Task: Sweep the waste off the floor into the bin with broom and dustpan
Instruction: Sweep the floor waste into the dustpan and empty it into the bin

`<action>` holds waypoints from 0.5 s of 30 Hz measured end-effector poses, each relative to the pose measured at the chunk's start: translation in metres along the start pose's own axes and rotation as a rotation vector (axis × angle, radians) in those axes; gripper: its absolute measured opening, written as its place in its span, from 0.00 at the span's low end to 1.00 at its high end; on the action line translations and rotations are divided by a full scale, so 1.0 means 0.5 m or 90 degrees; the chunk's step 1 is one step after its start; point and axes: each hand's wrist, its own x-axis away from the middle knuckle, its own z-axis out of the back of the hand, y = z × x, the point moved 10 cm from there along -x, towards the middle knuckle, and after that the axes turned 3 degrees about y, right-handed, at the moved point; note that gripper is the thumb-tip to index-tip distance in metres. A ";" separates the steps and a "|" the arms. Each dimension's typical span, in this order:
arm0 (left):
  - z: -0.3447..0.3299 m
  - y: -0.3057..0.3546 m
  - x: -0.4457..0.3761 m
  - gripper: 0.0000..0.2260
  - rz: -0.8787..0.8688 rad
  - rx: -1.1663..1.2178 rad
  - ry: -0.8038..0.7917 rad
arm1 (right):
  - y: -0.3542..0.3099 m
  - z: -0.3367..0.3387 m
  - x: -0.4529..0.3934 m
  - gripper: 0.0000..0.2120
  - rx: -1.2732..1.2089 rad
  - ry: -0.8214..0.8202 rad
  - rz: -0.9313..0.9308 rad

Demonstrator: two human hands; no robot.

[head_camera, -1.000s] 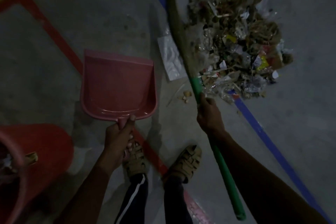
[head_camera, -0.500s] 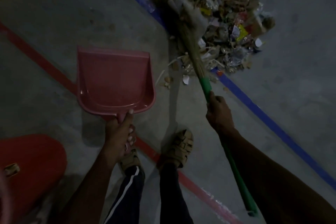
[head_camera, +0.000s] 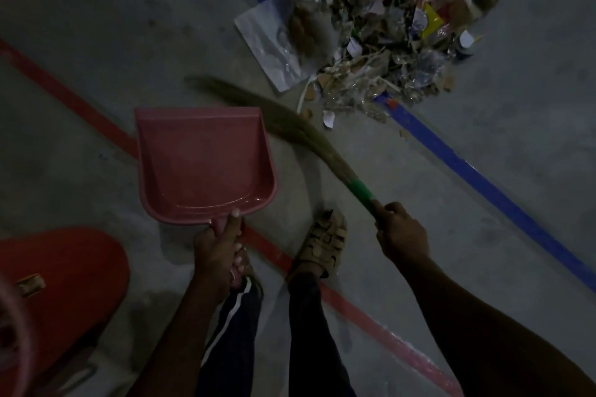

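Waste pile (head_camera: 380, 19) cut off at top; bin (head_camera: 64, 284) half out of frame.

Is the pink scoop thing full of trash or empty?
Empty. The dustpan's inside shows only bare pink plastic, and the waste pile lies apart on the floor.

Frame dim and underexposed overall; colours muted, fine grain on the concrete floor (head_camera: 483, 251). Light source not identifiable. Faint specular highlights along the rear lip of the pink dustpan (head_camera: 200, 164). Broom bristles (head_camera: 258, 109) motion-blurred. Forearms near black. Floor lines bow slightly from wide-angle distortion.
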 end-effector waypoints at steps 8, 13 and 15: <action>-0.022 -0.011 -0.003 0.21 -0.019 -0.032 -0.010 | 0.032 0.116 -0.064 0.30 -0.002 0.136 -0.061; -0.050 0.019 0.001 0.21 -0.039 -0.030 -0.012 | -0.016 0.148 -0.065 0.31 -0.008 0.171 -0.001; -0.057 0.043 0.003 0.21 -0.058 -0.037 -0.024 | -0.042 0.158 -0.057 0.31 -0.022 0.178 0.010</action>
